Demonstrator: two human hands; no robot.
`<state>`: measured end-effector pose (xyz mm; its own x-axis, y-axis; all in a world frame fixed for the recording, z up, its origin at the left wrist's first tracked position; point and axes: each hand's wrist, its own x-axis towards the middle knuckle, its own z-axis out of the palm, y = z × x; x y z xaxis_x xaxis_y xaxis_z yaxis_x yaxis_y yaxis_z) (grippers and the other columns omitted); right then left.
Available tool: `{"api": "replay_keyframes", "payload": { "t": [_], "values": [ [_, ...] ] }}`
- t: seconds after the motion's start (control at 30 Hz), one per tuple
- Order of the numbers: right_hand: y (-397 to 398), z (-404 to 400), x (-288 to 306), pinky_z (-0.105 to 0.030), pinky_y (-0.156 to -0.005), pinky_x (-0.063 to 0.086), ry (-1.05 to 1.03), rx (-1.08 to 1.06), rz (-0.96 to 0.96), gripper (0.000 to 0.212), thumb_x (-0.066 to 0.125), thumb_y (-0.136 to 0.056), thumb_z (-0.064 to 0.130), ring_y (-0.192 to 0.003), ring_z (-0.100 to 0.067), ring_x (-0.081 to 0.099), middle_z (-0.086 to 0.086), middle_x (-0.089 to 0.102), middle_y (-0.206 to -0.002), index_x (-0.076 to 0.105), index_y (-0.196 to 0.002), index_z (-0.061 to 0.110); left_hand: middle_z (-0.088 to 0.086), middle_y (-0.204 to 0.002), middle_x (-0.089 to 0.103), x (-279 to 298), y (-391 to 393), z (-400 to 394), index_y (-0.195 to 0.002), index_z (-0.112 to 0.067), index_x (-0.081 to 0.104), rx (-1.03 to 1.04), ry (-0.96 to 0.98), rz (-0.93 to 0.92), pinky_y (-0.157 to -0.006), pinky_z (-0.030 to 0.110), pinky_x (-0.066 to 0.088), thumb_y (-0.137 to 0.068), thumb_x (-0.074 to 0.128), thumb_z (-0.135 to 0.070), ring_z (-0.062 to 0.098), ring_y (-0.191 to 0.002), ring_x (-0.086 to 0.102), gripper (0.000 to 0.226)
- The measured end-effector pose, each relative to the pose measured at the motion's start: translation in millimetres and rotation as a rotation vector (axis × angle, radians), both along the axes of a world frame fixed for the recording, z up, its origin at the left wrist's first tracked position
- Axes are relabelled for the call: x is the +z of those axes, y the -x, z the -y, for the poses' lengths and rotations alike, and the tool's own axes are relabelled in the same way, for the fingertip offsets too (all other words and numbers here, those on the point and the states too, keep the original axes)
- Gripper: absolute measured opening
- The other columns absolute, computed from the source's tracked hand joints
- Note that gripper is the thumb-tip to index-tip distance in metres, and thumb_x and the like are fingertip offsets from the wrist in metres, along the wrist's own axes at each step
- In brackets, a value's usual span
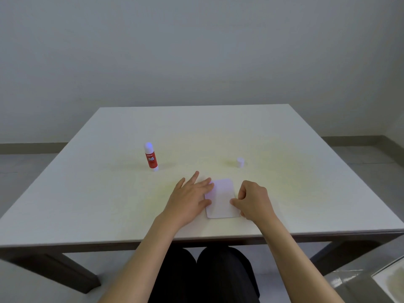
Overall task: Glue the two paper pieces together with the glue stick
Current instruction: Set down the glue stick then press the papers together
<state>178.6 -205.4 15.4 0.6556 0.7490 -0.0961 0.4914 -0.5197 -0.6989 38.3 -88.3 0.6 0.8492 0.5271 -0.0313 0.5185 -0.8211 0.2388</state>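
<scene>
A white paper piece (222, 199) with rounded corners lies flat on the table near the front edge; whether a second piece lies under it I cannot tell. My left hand (190, 199) rests flat, fingers spread, on the paper's left edge. My right hand (253, 199) is curled, its thumb and fingertips pinching the paper's right edge. A red glue stick (150, 158) stands upright and uncapped to the far left of the paper. Its white cap (240, 162) stands apart, behind my right hand.
The white table (306, 193) has a dark frame and legs; its front edge runs just below my wrists. My dark-clothed legs show under it. A pale wall stands behind the table. A glossy object sits at the bottom right corner.
</scene>
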Motion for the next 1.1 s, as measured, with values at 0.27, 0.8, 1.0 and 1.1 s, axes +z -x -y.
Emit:
{"api": "replay_keyframes", "payload": {
  "t": [0.27,0.8,1.0,1.1],
  "values": [
    [0,-1,0,-0.028,-0.058,0.042,0.011,0.007,0.012,0.037,0.065,-0.079,0.004,-0.062,-0.027,0.053,-0.003,0.049,-0.059,0.035,-0.06,0.017,-0.018,-0.16,0.003,0,8,-8,-0.15,-0.032,0.013,-0.061,0.09,-0.131,-0.118,0.048,-0.006,-0.078,0.048,-0.071,0.014,-0.148,-0.005,0.089],
    [32,23,-20,-0.041,-0.116,0.01,-0.001,0.336,0.505,0.047,0.026,-0.1,0.033,-0.147,-0.019,0.013,0.017,0.028,-0.155,0.031,-0.147,0.028,-0.02,-0.159,-0.009,-8,13,-7,-0.151,-0.031,-0.001,-0.089,0.16,-0.093,-0.117,0.05,-0.013,-0.078,0.042,-0.074,0.011,-0.146,-0.017,0.094],
    [28,8,-33,-0.05,-0.107,-0.028,0.186,0.493,0.587,0.064,-0.003,-0.092,0.051,-0.141,-0.018,-0.028,0.017,-0.003,-0.16,-0.001,-0.151,0.027,-0.022,-0.158,-0.009,-10,12,-8,-0.151,-0.031,-0.003,-0.09,0.157,-0.106,-0.117,0.051,-0.012,-0.08,0.04,-0.071,0.011,-0.146,-0.018,0.092],
    [15,-11,-31,-0.053,-0.109,-0.024,0.286,0.422,0.591,0.059,0.006,-0.097,0.048,-0.145,-0.019,-0.023,0.013,-0.007,-0.161,-0.006,-0.151,0.025,-0.022,-0.158,-0.008,-9,12,-8,-0.151,-0.032,-0.004,-0.079,0.168,-0.107,-0.117,0.05,-0.014,-0.077,0.043,-0.074,0.01,-0.145,-0.018,0.097]
  ]
}}
